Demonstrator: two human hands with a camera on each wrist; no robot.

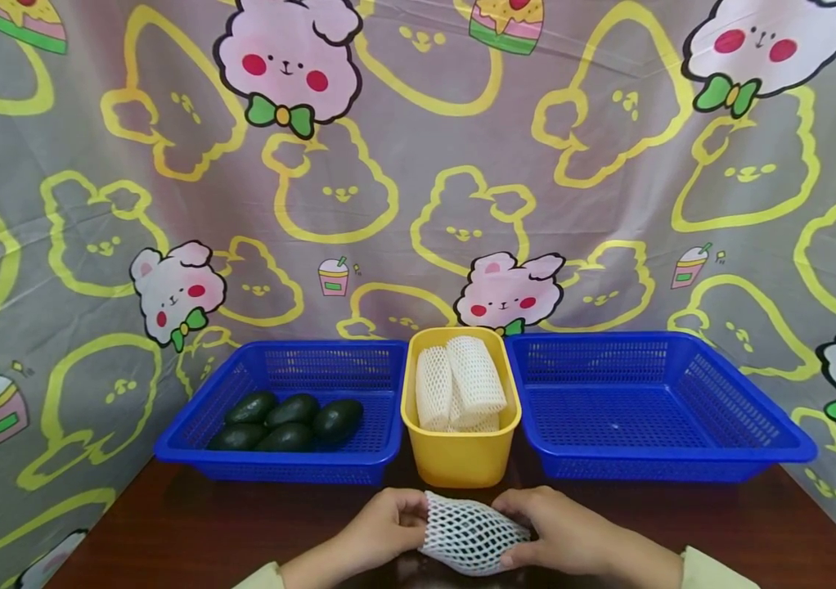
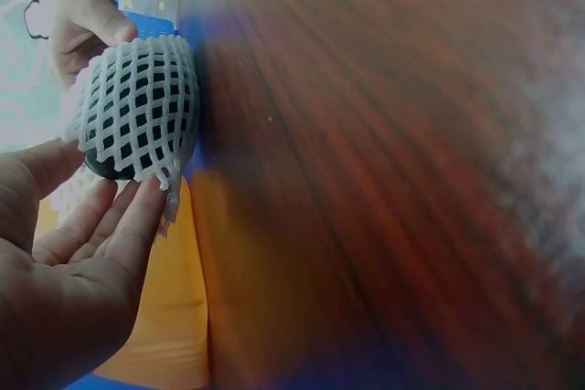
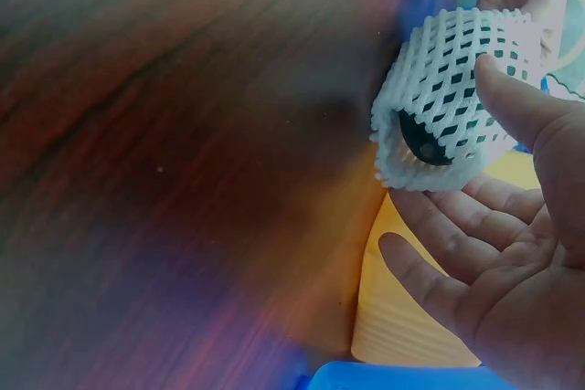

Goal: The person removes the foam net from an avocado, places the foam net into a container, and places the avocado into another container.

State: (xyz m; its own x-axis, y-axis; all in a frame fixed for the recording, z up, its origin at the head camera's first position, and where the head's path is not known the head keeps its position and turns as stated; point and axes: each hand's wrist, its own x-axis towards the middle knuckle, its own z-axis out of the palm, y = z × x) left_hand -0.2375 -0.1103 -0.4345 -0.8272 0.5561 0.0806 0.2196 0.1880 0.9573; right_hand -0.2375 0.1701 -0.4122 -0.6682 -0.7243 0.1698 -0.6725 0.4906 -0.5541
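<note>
A dark green avocado sits inside a white foam net sleeve, held over the near part of the table in front of the yellow bin. The stretched mesh covers most of the fruit, though its dark skin shows through the holes and at the sleeve's ends. My left hand pinches the left end of the sleeve between thumb and fingers. At the other end, my right hand holds the net with its thumb on the mesh and fingers beneath, as the right wrist view shows.
A yellow bin with several rolled foam nets stands mid-table. To its left, a blue basket contains several avocados. On the right is another blue basket, its mesh floor bare. A patterned curtain hangs behind them.
</note>
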